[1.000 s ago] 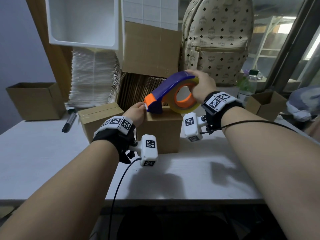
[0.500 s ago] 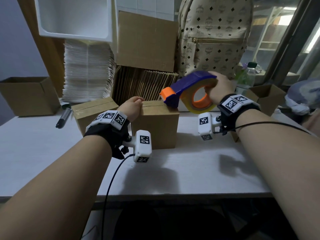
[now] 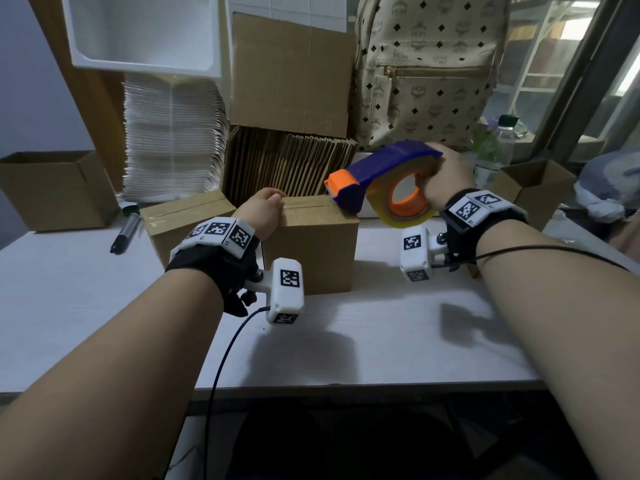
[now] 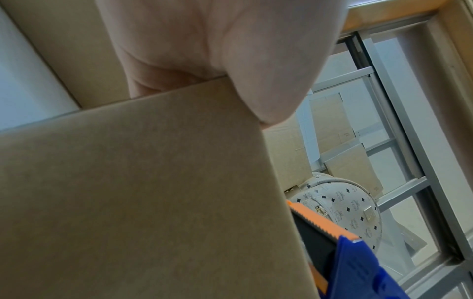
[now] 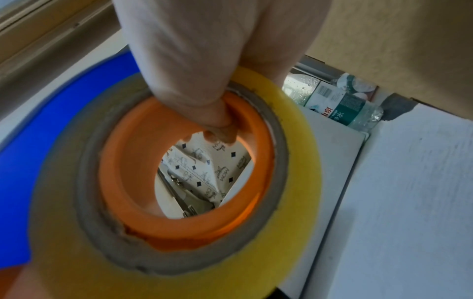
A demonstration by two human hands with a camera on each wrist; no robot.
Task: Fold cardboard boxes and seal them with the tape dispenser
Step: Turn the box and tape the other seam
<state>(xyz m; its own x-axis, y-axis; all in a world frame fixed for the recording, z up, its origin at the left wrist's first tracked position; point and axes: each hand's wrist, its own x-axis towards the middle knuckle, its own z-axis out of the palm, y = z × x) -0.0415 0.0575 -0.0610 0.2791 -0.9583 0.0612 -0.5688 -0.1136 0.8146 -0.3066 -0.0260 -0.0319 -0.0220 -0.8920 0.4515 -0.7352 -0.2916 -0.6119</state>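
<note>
A small closed cardboard box (image 3: pixel 311 251) (image 4: pixel 153 202) stands on the white table (image 3: pixel 398 341), with a strip of clear tape along its top seam. My left hand (image 3: pixel 263 213) (image 4: pixel 256 70) holds its top left edge, thumb against the near side, the other fingers hidden over the top. My right hand (image 3: pixel 446 178) (image 5: pixel 204 60) grips a blue tape dispenser (image 3: pixel 384 178) (image 4: pixel 358 263) with an orange nose and a yellowish tape roll (image 5: pixel 294 182), fingers hooked into the orange core. The nose sits at the box's top right edge.
A second taped box (image 3: pixel 187 223) and a black marker (image 3: pixel 124 230) lie to the left, an open box (image 3: pixel 52 188) farther left. Flat cardboard sheets (image 3: pixel 287 168), white mailers (image 3: pixel 173 140), a backpack (image 3: pixel 426 71), a water bottle (image 3: pixel 498 143) and another open box (image 3: pixel 533 192) line the back.
My right hand has drawn the dispenser from the box's left top edge across to its right edge, leaving tape on the seam. My left hand has stayed at the left edge.
</note>
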